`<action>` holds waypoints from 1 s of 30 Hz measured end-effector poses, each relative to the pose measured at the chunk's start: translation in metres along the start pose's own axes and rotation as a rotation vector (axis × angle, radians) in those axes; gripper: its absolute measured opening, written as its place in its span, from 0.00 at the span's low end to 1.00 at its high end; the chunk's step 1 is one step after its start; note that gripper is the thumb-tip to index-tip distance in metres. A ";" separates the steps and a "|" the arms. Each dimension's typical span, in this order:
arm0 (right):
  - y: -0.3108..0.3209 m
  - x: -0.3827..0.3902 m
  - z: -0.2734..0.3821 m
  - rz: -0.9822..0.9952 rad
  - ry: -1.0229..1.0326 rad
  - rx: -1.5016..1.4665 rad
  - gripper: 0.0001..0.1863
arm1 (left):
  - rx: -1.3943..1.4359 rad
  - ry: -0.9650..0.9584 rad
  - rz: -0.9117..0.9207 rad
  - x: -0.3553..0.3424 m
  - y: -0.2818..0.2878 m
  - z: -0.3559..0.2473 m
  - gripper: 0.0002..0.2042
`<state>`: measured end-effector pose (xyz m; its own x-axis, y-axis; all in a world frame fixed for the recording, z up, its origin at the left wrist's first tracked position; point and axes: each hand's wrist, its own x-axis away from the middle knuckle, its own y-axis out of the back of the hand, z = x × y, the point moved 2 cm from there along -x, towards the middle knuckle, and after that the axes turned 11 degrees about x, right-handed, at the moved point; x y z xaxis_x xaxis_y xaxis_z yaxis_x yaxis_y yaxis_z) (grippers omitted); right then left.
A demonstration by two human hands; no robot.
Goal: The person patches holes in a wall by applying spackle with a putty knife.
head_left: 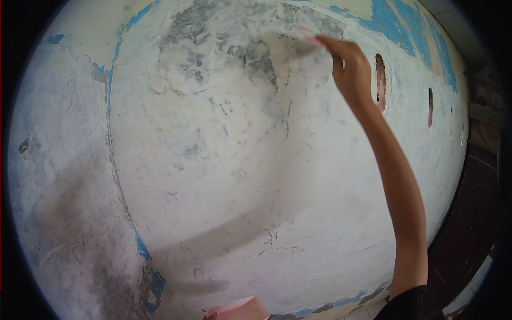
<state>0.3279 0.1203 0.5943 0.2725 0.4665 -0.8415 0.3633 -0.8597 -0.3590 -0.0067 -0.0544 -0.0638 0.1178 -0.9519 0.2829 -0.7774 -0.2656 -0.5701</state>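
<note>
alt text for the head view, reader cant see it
A right hand holds a blurred pink tool up by a patchy grey-white wall with blue paint remnants and upright slots. A pink object is cut off at the bottom edge.

Room under renovation, patchily plastered wall (pixel 330 176), blue paint (pixel 388 22) (flaking), narrow slots (pixel 381 85).

I'm holding my R arm (pixel 409 240) raised; R hand (pixel 352 64) is pinching, fingers (pixel 334 44) pointing L, wrist (pixel 364 104) sitting below-R of 'em, forearm (pixel 388 154) sloping farther down.
</note>
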 end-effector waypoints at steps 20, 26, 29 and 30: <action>0.030 0.121 0.123 0.333 0.053 -0.300 0.25 | -0.079 -0.042 -0.056 -0.005 0.036 0.020 0.26; 0.047 0.076 0.122 0.146 0.023 -0.265 0.19 | -0.097 -0.108 -0.019 0.004 0.023 0.011 0.26; 0.021 0.028 0.063 -0.051 -0.064 -0.096 0.23 | -0.013 -0.032 -0.027 0.003 0.030 0.024 0.26; 0.010 0.014 0.040 -0.065 -0.088 -0.079 0.23 | -0.059 -0.023 -0.039 -0.001 0.042 0.035 0.27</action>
<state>0.3000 0.1103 0.5627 0.1680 0.4975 -0.8510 0.4475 -0.8077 -0.3839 -0.0177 -0.0693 -0.1146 0.1624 -0.9443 0.2862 -0.8068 -0.2941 -0.5124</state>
